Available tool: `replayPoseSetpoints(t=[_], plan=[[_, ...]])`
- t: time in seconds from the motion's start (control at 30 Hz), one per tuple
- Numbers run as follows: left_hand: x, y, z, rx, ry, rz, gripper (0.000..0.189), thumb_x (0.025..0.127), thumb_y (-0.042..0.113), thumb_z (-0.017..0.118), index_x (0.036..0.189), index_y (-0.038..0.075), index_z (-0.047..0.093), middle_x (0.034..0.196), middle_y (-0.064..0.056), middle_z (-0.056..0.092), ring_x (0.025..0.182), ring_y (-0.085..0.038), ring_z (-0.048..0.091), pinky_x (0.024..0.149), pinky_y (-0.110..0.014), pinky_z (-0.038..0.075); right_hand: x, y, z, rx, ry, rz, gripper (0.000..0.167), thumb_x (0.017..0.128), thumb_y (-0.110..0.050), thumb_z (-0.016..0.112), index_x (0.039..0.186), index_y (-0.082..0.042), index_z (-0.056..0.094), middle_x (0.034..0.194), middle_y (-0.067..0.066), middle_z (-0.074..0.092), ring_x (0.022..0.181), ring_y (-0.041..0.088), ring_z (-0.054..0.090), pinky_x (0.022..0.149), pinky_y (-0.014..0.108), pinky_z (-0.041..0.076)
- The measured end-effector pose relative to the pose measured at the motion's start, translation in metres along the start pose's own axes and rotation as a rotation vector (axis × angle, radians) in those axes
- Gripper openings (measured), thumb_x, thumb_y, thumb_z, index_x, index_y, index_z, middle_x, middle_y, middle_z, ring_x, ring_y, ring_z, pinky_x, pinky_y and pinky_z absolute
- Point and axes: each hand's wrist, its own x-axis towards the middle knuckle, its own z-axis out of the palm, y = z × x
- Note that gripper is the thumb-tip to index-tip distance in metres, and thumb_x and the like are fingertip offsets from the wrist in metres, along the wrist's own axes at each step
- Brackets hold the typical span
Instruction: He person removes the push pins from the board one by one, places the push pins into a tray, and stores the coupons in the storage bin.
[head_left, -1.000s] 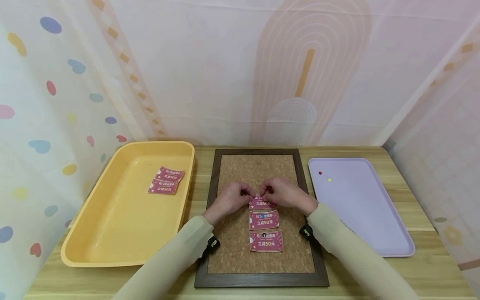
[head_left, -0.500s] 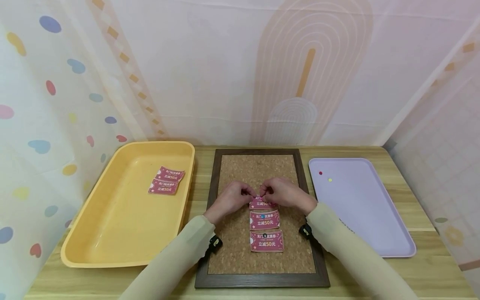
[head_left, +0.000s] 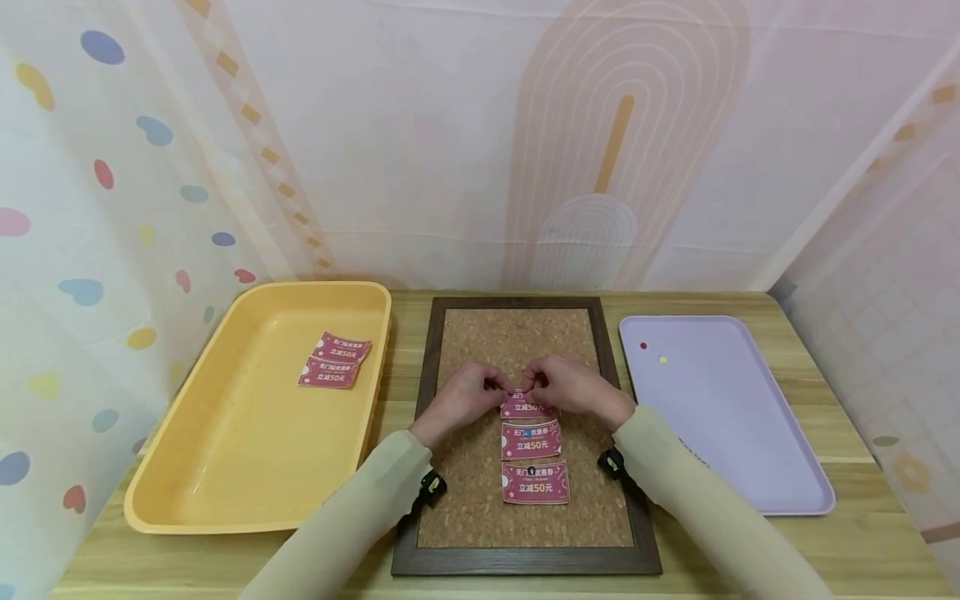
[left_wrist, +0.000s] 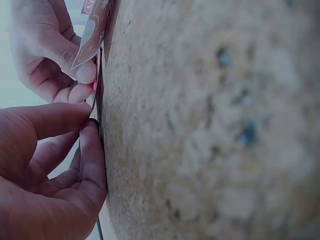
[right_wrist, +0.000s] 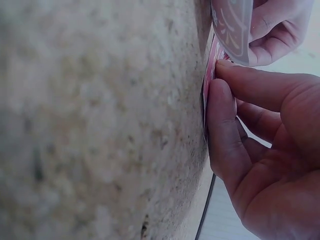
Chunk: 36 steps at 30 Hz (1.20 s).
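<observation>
Little had moved since half a second earlier: left hand and right hand, close together, pinched the top coupon near the centre of the cork board, where fixing it seemed in hand, and the next move probably called for steady pressing.

coupons: magenta, white and yellow print. board: speckled tan cork, dark brown frame. tub: orange-yellow. tray: lilac. tabletop: yellowish wood grain. sleeves: cream.

Can now see yellow tray, lower left, and corkboard with pink coupons, lower centre, slightly farther right in frame than earlier.
</observation>
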Motion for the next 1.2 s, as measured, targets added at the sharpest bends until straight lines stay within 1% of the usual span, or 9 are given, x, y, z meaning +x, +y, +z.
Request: replayPoseSetpoints(t=[0.27, 0.63, 0.97, 1.2], plan=[[-0.0005, -0.0004, -0.0001, -0.009, 0.001, 0.01, 0.011, 0.094, 0.003, 0.069, 0.095, 0.008, 0.079, 0.092, -0.001, 0.073, 0.077, -0.012, 0.058, 0.069, -0.027, 0.047, 0.001, -0.0003, -0.0003, 0.003, -0.012, 0.036, 0.008, 0.093, -0.003, 0.069, 0.091, -0.011, 0.072, 0.08, -0.002, 0.065, 0.064, 0.01, 0.055, 0.059, 0.027, 0.045], [0.0003, -0.0021, -0.0002, -0.032, -0.008, 0.014, 0.012, 0.094, 0.002, 0.069, 0.096, 0.008, 0.08, 0.091, -0.001, 0.074, 0.078, -0.012, 0.06, 0.07, -0.027, 0.048, 0.0006, -0.0016, -0.0004, -0.02, -0.008, 0.034, 0.006, 0.094, -0.005, 0.07, 0.091, -0.01, 0.071, 0.081, -0.002, 0.065, 0.065, 0.011, 0.055, 0.06, 0.027, 0.045], [0.0008, -0.0003, -0.0016, -0.036, -0.015, 0.002, 0.013, 0.095, 0.001, 0.069, 0.096, 0.008, 0.08, 0.092, -0.002, 0.074, 0.079, -0.014, 0.059, 0.07, -0.028, 0.048, 0.0019, -0.0006, -0.0015, 0.011, -0.018, 0.039, 0.008, 0.095, -0.002, 0.066, 0.093, -0.008, 0.071, 0.082, -0.001, 0.066, 0.064, 0.011, 0.057, 0.058, 0.027, 0.046], [0.0005, -0.0015, -0.0012, -0.038, -0.015, 0.01, 0.013, 0.094, 0.001, 0.069, 0.096, 0.008, 0.08, 0.091, -0.001, 0.074, 0.078, -0.013, 0.06, 0.07, -0.027, 0.048, 0.0014, 0.0, -0.0003, 0.019, -0.02, 0.031, 0.009, 0.095, -0.001, 0.066, 0.091, -0.008, 0.07, 0.08, 0.0, 0.065, 0.064, 0.011, 0.057, 0.058, 0.027, 0.046]])
